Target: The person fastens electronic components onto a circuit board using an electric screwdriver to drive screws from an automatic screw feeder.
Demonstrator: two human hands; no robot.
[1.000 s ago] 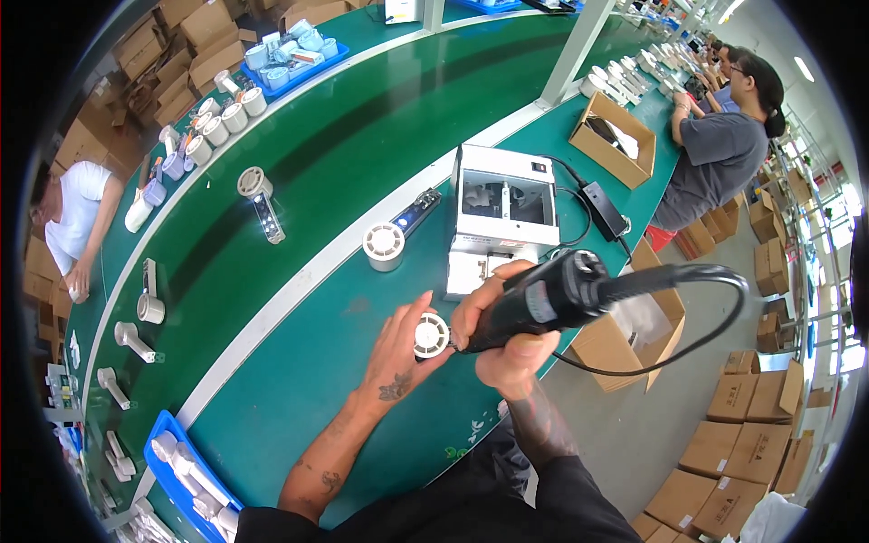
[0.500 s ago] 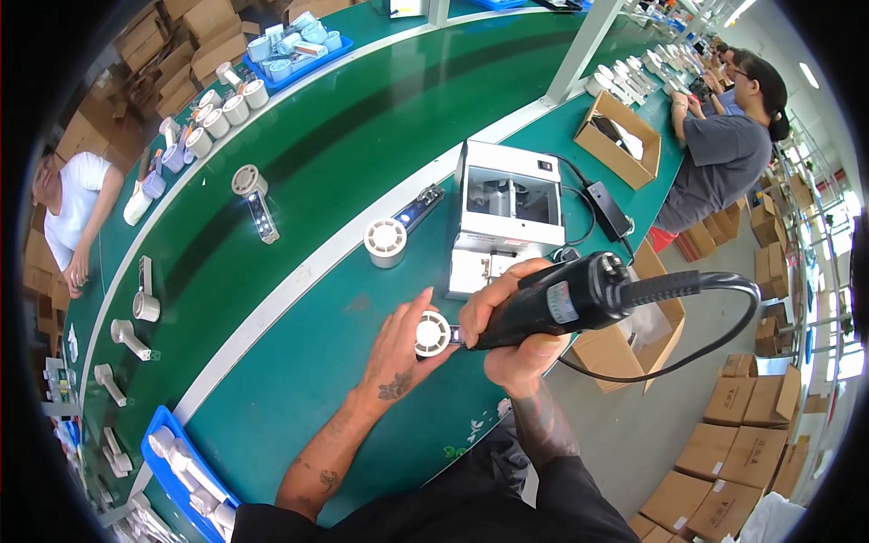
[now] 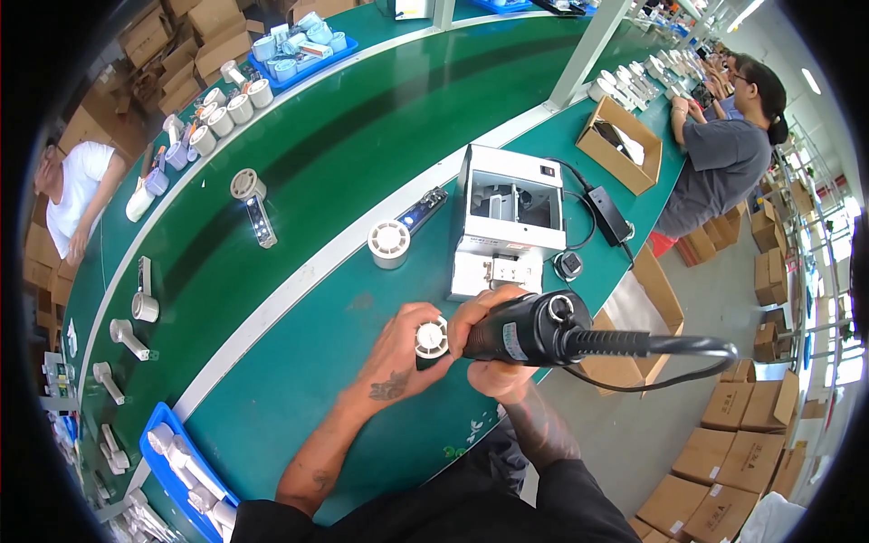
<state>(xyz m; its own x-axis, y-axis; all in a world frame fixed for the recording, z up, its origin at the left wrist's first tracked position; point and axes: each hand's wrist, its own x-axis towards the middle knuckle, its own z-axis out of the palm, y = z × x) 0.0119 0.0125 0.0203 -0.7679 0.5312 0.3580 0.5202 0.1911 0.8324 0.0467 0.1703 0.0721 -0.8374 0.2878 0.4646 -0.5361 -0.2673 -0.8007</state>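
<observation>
The white round head of a small handheld fan (image 3: 432, 337) sits between the thumb and fingers of my left hand (image 3: 395, 360), over the green bench. My right hand (image 3: 496, 376) is wrapped round a black corded electric screwdriver (image 3: 516, 331). Its tip and the fan's handle are hidden behind my fingers, so I cannot tell whether they touch. Just beyond my hands stands a grey-white screw feeder machine (image 3: 509, 204) with a screw tray inside. Left of it lies a second fan (image 3: 389, 242), its handle open on a circuit board.
A green conveyor (image 3: 326, 172) curves past, carrying a fan with lit handle (image 3: 252, 204) and others. At the lower left is a blue tray (image 3: 156, 423) of white parts. The screwdriver's cable (image 3: 670, 346) loops right, above a cardboard box (image 3: 665, 299). Co-workers (image 3: 729, 149) sit far right.
The screwdriver's rear end has swung down and slightly left, and my right hand has shifted left with it. My left fingers are drawn closer around the fan head.
</observation>
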